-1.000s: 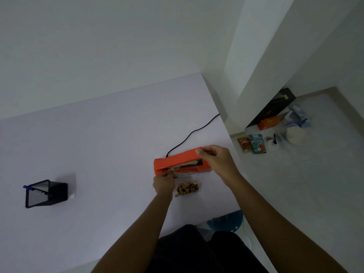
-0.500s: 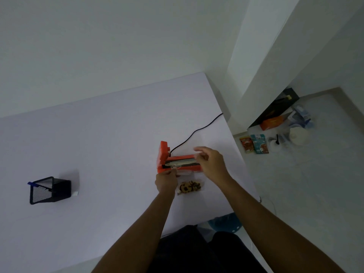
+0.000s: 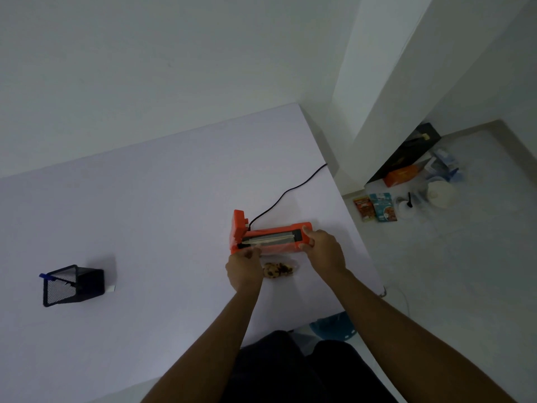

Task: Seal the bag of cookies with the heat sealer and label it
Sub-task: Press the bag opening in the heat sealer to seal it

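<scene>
An orange heat sealer (image 3: 271,228) lies on the white table (image 3: 145,213), its arm swung up at the left end and the sealing strip bare. In front of it sits a clear bag of cookies (image 3: 277,270), its top reaching onto the strip. My left hand (image 3: 244,269) pinches the bag's top at the left end. My right hand (image 3: 324,251) pinches at the right end of the strip, apparently on the bag's other corner. The clear film itself is hard to make out.
A black cord (image 3: 290,190) runs from the sealer off the table's right edge. A black mesh pen holder (image 3: 72,286) with a blue pen stands at the left, a small white slip (image 3: 112,288) beside it. Packets and boxes (image 3: 377,206) lie on the floor to the right.
The sealer's arm, pressed down by my right hand a second ago, has swung up. My right hand has dropped to the right end of the strip. My left hand stayed on the bag.
</scene>
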`<state>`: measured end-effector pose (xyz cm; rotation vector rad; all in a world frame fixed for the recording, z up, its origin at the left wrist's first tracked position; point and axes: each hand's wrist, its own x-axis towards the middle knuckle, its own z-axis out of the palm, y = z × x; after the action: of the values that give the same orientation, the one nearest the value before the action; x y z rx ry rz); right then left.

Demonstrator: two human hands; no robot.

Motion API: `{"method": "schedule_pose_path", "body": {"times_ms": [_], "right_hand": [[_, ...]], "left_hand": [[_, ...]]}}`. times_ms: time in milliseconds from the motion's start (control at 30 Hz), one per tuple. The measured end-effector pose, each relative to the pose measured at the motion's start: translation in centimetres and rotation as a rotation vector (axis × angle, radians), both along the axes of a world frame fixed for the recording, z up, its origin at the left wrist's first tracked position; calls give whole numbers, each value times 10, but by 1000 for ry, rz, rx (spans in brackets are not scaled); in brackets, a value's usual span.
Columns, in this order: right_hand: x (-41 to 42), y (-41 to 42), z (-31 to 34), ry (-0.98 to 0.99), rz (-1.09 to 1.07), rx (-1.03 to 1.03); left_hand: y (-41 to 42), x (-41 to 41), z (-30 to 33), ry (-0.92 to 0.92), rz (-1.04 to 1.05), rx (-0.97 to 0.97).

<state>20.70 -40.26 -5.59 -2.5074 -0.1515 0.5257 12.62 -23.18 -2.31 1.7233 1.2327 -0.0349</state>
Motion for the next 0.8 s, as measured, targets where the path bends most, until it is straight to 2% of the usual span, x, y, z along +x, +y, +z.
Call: {"method": "schedule_pose_path", "body": {"times_ms": [233, 333, 600, 800], "right_hand": [[1, -1, -2, 3, 9, -7], [3, -2, -3, 5, 1, 1], [4, -4, -4, -12, 0, 26], [2, -8, -11, -16, -42, 121]], "left_hand": [[-3, 5, 3, 2, -33, 103], [-8, 6, 7, -51, -59, 124], [-23, 11, 29, -391, -258, -104], [-3, -12, 41, -468, -278, -168]]}}
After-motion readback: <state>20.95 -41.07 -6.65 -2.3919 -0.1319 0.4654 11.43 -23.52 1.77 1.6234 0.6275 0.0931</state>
